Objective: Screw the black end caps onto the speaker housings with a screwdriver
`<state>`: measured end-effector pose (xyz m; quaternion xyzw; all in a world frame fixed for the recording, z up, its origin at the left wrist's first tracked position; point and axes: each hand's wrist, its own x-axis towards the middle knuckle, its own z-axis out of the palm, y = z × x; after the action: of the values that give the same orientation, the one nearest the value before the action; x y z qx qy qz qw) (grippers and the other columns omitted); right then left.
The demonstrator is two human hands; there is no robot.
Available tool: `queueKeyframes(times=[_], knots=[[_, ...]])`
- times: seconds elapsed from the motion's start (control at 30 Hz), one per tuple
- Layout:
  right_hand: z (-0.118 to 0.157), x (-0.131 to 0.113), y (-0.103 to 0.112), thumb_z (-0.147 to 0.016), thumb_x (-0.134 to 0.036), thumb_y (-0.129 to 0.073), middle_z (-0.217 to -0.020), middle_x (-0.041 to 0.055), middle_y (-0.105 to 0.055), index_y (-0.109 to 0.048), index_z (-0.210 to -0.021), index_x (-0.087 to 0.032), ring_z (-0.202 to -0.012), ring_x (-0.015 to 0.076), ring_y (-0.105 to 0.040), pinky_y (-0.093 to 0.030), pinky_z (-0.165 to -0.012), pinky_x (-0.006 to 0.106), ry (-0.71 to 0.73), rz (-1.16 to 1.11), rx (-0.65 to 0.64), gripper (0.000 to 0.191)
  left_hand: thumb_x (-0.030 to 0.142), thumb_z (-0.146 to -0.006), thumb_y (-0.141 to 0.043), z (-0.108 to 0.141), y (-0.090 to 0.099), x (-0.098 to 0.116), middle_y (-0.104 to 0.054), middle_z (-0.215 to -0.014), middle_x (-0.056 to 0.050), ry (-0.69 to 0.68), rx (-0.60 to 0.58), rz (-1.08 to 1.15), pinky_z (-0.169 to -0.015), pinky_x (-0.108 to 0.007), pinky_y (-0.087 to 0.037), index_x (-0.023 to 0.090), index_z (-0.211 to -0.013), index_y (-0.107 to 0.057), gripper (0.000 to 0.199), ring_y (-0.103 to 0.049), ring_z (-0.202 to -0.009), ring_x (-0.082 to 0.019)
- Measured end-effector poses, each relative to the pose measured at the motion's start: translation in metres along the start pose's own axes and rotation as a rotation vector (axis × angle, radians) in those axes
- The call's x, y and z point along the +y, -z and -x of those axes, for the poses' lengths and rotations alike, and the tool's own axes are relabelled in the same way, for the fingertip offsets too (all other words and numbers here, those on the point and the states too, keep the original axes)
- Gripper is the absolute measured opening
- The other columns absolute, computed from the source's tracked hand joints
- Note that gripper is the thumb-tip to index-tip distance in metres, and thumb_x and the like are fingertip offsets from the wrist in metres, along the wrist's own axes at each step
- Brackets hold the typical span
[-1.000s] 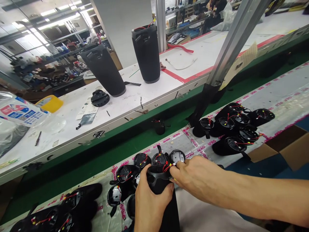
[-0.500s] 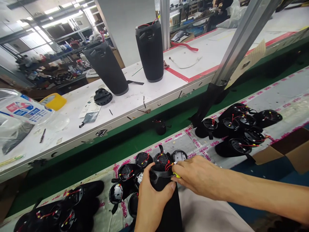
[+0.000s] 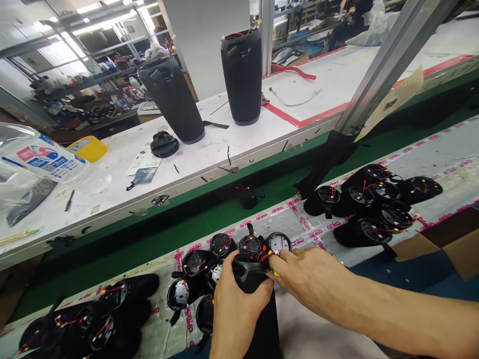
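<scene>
My left hand (image 3: 239,304) is wrapped around the upper end of a black cylindrical speaker housing (image 3: 266,324), held upright and close to my body. Red and yellow wires (image 3: 265,253) stick out of its open top. At the right side of that rim my right hand (image 3: 299,269) is closed, with a bit of yellow (image 3: 276,273) showing under the fingers. What the yellow thing is remains mostly hidden by the hand. Just behind the held housing stand several similar open housings (image 3: 221,245) with wires in them.
More housings stand in groups at the right (image 3: 361,194) and lower left (image 3: 112,304) of the taped bench (image 3: 277,219). A white shelf (image 3: 209,149) beyond holds two tall speakers (image 3: 242,80), a round black part (image 3: 164,144) and yellow tape (image 3: 90,148). A metal post (image 3: 385,60) rises at right.
The view has shifted slightly, so the shelf sits a little further right. My right hand has dipped slightly at the rim, and more of the wires show. The left hand keeps its hold.
</scene>
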<state>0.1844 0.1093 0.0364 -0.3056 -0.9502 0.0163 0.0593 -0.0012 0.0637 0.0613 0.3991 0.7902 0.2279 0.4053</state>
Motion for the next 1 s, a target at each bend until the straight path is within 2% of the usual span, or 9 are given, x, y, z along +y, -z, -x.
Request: queueKeyframes(times=[0.07, 0.27, 0.5, 0.73, 1.0], knots=[[-0.0002, -0.0021, -0.0009, -0.072, -0.005, -0.074, -0.073, -0.0009, -0.061, -0.053, -0.087, -0.025, -0.056, 0.0189, -0.053, -0.007, -0.051, 0.04, -0.001, 0.003, 0.006, 0.032, 0.042, -0.069, -0.078, 0.0008, 0.0, 0.0006, -0.076, -0.128, -0.013, 0.002, 0.015, 0.007, -0.106, -0.053, -0.048, 0.023, -0.135, -0.059, 0.071, -0.069, -0.121, -0.039], [-0.0046, 0.0008, -0.0014, -0.088, -0.022, -0.075, -0.068, -0.0031, -0.062, -0.052, -0.089, -0.024, -0.052, 0.0181, -0.056, -0.012, -0.048, 0.038, -0.01, -0.025, 0.083, 0.024, 0.04, -0.067, -0.078, 0.0006, 0.0013, 0.0, -0.077, -0.127, -0.012, -0.005, 0.022, 0.039, -0.106, -0.053, -0.048, 0.024, -0.132, -0.062, 0.069, -0.069, -0.123, -0.039], [-0.0033, 0.0022, -0.002, -0.08, -0.016, -0.079, -0.069, -0.0045, -0.06, -0.05, -0.087, -0.025, -0.052, 0.0175, -0.056, -0.009, -0.049, 0.038, 0.024, -0.021, 0.112, 0.031, 0.043, -0.067, -0.078, -0.0008, 0.0014, -0.0015, -0.077, -0.128, -0.012, 0.021, 0.005, 0.027, -0.106, -0.051, -0.048, 0.024, -0.135, -0.06, 0.073, -0.069, -0.123, -0.037], [-0.0023, 0.0032, -0.0029, -0.085, -0.017, -0.075, -0.071, -0.0043, -0.062, -0.051, -0.088, -0.025, -0.053, 0.0181, -0.059, -0.012, -0.048, 0.038, 0.036, -0.035, 0.088, 0.026, 0.043, -0.069, -0.077, -0.0015, 0.0004, -0.0037, -0.074, -0.134, -0.012, 0.006, -0.024, 0.017, -0.108, -0.05, -0.047, 0.025, -0.136, -0.057, 0.073, -0.066, -0.127, -0.035], [-0.003, 0.0069, -0.003, -0.093, -0.021, -0.07, -0.072, -0.0037, -0.064, -0.049, -0.09, -0.025, -0.052, 0.0188, -0.062, -0.019, -0.047, 0.037, 0.015, -0.062, 0.074, 0.022, 0.047, -0.068, -0.078, -0.0031, -0.0014, -0.0065, -0.074, -0.132, -0.013, 0.006, -0.03, 0.0, -0.108, -0.05, -0.047, 0.025, -0.141, -0.054, 0.08, -0.067, -0.125, -0.036]])
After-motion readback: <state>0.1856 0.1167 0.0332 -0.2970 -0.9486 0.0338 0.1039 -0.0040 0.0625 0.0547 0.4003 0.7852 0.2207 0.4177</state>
